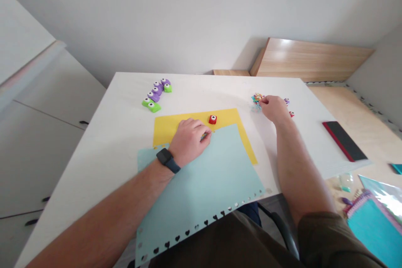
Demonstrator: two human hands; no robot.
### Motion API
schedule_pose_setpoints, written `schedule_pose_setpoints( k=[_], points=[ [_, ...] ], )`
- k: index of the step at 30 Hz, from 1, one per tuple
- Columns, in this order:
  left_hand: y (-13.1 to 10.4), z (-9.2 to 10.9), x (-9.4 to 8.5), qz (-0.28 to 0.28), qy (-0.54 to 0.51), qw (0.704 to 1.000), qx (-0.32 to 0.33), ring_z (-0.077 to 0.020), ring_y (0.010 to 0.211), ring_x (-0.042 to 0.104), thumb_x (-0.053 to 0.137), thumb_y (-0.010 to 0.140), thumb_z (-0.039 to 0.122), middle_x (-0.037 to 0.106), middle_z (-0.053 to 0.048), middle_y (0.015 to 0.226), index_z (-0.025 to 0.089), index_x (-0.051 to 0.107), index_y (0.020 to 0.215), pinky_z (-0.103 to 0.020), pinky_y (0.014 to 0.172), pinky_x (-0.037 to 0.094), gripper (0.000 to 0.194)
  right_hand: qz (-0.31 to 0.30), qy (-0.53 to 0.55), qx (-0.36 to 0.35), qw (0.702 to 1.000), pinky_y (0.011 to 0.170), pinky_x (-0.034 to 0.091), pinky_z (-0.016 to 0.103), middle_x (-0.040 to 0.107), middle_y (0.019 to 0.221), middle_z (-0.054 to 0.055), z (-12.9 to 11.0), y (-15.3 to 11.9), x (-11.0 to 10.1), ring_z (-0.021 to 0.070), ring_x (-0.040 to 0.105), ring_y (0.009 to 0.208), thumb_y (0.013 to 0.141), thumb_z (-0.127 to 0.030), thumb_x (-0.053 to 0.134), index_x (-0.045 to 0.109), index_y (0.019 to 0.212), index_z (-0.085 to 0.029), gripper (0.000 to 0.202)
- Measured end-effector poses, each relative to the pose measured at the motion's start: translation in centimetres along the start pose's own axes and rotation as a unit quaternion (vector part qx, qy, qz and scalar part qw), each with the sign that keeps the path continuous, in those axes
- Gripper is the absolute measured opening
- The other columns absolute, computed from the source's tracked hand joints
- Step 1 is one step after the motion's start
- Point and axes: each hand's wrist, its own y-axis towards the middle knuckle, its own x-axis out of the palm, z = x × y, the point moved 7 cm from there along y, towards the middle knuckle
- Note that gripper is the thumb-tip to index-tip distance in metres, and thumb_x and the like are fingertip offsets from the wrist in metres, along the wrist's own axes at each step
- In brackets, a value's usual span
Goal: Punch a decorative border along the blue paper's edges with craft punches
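We are resting our left hand (191, 139) on the light-blue paper (204, 192), its fingers curling; we cannot tell whether they are gripping anything. Our right hand (266, 102) is reaching into the coloured bits (257, 98) on the table (119, 134); its grip is hidden. The red punch (212, 119) is sitting on the yellow sheet (165, 127), its markings staying too small for us to read.

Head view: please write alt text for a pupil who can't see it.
A person's left hand lies over a hole-edged blue sheet overlapping a yellow sheet, while the right hand is at a pile of small colourful pieces. A red punch sits on the yellow sheet; purple and green punches stand farther left.
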Motion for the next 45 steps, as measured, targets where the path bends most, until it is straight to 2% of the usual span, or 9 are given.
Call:
schedule_pose_setpoints(
  k=[4,7,9,11,14,17,21,29,45],
  points=[
    [0.0,-0.1,0.1,-0.005,0.001,1.0,-0.003,-0.0237,0.092,0.065,0.065,0.098,0.024,0.074,-0.005,0.091,0.021,0.074,0.087,-0.042,0.088,0.046,0.015,0.033,0.003,0.009,0.999,0.089,0.049,0.039,0.082,0.099,0.015,0.0,-0.1,-0.7,0.0298,0.072,0.096,0.093,-0.029,0.063,0.083,0.1,-0.018,0.024],
    [0.0,-0.1,0.1,-0.01,0.003,1.0,-0.008,-0.0238,0.092,0.065,0.066,0.097,0.024,0.074,-0.006,0.091,0.021,0.075,0.087,-0.042,0.087,0.046,0.014,0.062,0.056,-0.03,0.996,0.089,0.05,0.039,0.081,0.097,0.013,-2.1,-1.0,-1.3,0.0275,0.071,0.092,0.094,-0.034,0.063,0.081,0.102,-0.017,0.025],
    [0.0,-0.1,0.1,-0.013,0.006,1.0,-0.013,-0.0239,0.092,0.065,0.066,0.096,0.023,0.074,-0.006,0.09,0.021,0.075,0.087,-0.042,0.087,0.046,0.013,0.059,0.126,-0.11,0.984,0.085,0.051,0.037,0.081,0.099,0.011,-5.1,-2.5,-1.2,0.0247,0.071,0.088,0.097,-0.037,0.062,0.079,0.107,-0.017,0.028],
    [0.1,0.0,0.2,-0.019,0.007,1.0,-0.017,-0.024,0.092,0.065,0.066,0.096,0.022,0.074,-0.006,0.091,0.021,0.076,0.089,-0.042,0.086,0.046,0.012,0.035,0.185,-0.214,0.958,0.085,0.052,0.036,0.08,0.107,0.011,-8.9,-4.8,-0.7,0.0236,0.071,0.091,0.099,-0.038,0.062,0.079,0.113,-0.017,0.03],
    [0.2,-0.1,0.2,-0.027,0.005,0.999,-0.025,-0.0241,0.092,0.065,0.066,0.096,0.022,0.074,-0.006,0.091,0.021,0.077,0.09,-0.041,0.086,0.046,0.012,-0.016,0.223,-0.352,0.909,0.099,0.051,0.039,0.079,0.115,0.012,-13.8,-8.7,0.6,0.0256,0.07,0.106,0.1,-0.039,0.065,0.077,0.12,-0.018,0.032],
    [0.2,-0.2,0.3,-0.029,0.005,0.999,-0.034,-0.0242,0.092,0.066,0.066,0.096,0.023,0.074,-0.006,0.091,0.021,0.077,0.09,-0.041,0.086,0.047,0.012,-0.039,0.207,-0.424,0.881,0.108,0.047,0.044,0.078,0.123,0.013,-16.2,-10.9,2.0,0.0275,0.069,0.114,0.102,-0.036,0.064,0.077,0.124,-0.019,0.03],
    [0.3,-0.5,0.3,-0.032,-0.002,0.999,-0.037,-0.0238,0.092,0.066,0.066,0.096,0.023,0.074,-0.006,0.091,0.021,0.076,0.09,-0.041,0.086,0.047,0.013,-0.065,0.191,-0.409,0.89,0.105,0.049,0.043,0.08,0.118,0.012,-16.0,-10.6,3.1,0.0266,0.07,0.109,0.105,-0.031,0.058,0.079,0.119,-0.021,0.027],
    [0.5,-1.3,-0.1,-0.052,-0.001,0.997,-0.054,-0.0242,0.091,0.067,0.063,0.099,0.026,0.074,-0.008,0.091,0.019,0.076,0.091,-0.041,0.085,0.049,0.016,-0.095,0.209,-0.424,0.876,0.106,0.052,0.045,0.081,0.121,0.008,-15.4,-10.7,2.5,0.0269,0.071,0.115,0.101,-0.028,0.06,0.079,0.121,-0.024,0.028],
    [0.6,-1.9,0.2,-0.063,0.001,0.996,-0.069,-0.0238,0.09,0.069,0.062,0.099,0.026,0.075,-0.007,0.09,0.019,0.076,0.092,-0.039,0.084,0.051,0.017,-0.086,0.223,-0.44,0.865,0.107,0.051,0.045,0.081,0.123,0.009,-15.7,-11.1,1.7,0.0276,0.072,0.116,0.1,-0.023,0.061,0.079,0.123,-0.022,0.029]
  ],
)
